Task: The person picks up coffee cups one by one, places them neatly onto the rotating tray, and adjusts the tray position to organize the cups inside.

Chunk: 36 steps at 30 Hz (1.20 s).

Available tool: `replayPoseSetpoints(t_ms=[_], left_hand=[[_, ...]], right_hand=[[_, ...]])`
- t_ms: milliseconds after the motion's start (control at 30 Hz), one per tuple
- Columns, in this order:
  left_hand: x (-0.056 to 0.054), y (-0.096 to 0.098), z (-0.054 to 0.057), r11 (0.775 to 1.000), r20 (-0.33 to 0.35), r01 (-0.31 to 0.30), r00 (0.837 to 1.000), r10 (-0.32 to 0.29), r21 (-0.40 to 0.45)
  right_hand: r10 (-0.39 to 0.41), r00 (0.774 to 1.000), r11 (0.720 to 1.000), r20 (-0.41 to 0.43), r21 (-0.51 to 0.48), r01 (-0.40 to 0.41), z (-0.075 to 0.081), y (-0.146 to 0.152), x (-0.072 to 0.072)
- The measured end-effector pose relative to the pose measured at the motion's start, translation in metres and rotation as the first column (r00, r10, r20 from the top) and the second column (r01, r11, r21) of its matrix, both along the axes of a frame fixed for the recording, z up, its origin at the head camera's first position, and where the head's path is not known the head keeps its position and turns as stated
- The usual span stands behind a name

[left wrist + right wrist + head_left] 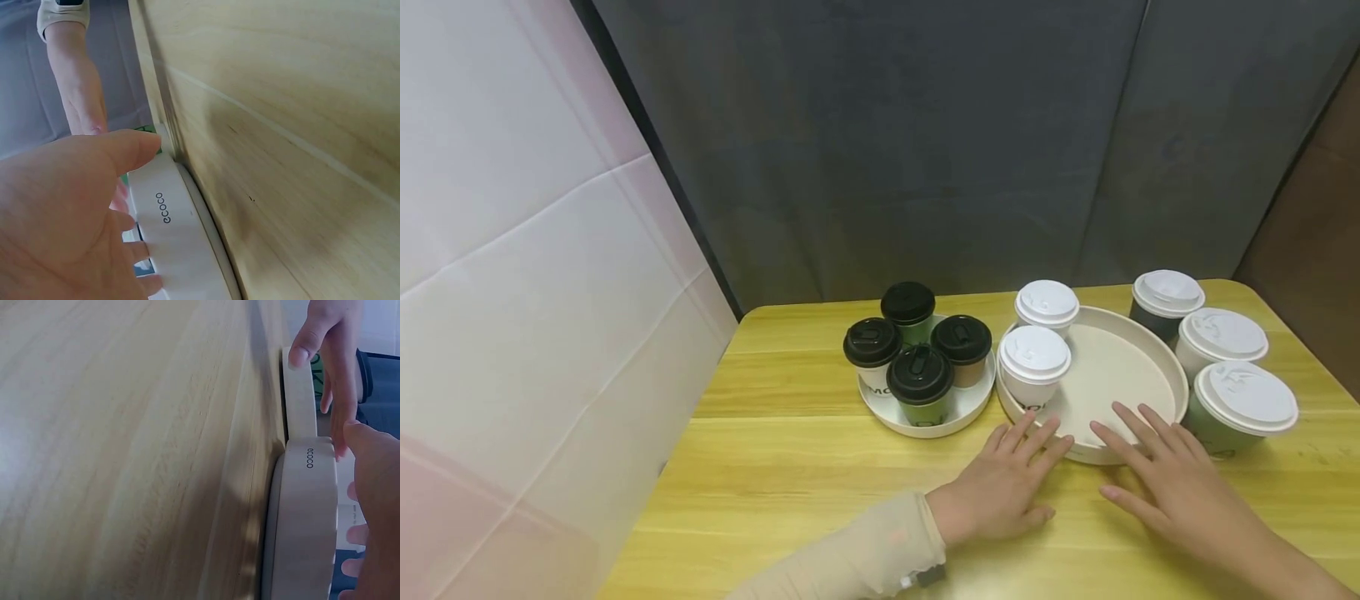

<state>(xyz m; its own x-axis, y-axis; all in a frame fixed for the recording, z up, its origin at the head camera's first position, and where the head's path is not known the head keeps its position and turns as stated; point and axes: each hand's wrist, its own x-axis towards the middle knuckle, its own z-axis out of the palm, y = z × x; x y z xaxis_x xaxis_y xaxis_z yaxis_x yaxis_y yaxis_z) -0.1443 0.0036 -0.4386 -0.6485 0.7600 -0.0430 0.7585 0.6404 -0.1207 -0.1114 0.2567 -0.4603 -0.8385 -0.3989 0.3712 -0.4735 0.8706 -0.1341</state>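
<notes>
A large round cream tray (1120, 367) sits toward the right of the table. Two white-lidded paper cups, one in front (1036, 358) and one behind (1047, 304), stand at its left side. At the tray's front left is my left hand (996, 492), fingers spread and fairly straight. My right hand (1183, 487) reaches over the front right rim, fingers also extended. Neither hand grips anything; whether the fingertips touch the tray cannot be told. In the left wrist view the tray's wall (184, 244) shows the word "ecoco" beside the left fingers.
Left of the big tray, a smaller round white tray (880, 412) carries several black-lidded cups, one green (920, 383) in front. Along the big tray's right side stand three white-lidded cups: dark (1167, 300), white (1221, 337) and green (1243, 404). A grey curtain (887, 167) hangs behind.
</notes>
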Motion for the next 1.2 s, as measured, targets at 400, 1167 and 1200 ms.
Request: replayPoseSetpoints(t_ms=[400, 1167, 1200], left_hand=[[0.0004, 0.0005, -0.0015, 1.000, -0.007, -0.011, 1.000, 0.011, -0.020], [-0.0052, -0.0069, 0.0026, 0.996, 0.021, -0.083, 0.996, 0.084, -0.036], [-0.0058, -0.0073, 0.0029, 0.996, 0.019, -0.085, 0.996, 0.085, -0.034]], right_hand=[[-0.004, 1.000, 1.000, -0.003, -0.007, 0.004, -0.0019, 0.0009, 0.0011], [-0.011, 1.000, 1.000, -0.004, -0.006, 0.011, -0.0019, -0.0014, 0.0046], [-0.012, 1.000, 1.000, -0.003, -0.005, 0.012, -0.0018, -0.0016, 0.0047]])
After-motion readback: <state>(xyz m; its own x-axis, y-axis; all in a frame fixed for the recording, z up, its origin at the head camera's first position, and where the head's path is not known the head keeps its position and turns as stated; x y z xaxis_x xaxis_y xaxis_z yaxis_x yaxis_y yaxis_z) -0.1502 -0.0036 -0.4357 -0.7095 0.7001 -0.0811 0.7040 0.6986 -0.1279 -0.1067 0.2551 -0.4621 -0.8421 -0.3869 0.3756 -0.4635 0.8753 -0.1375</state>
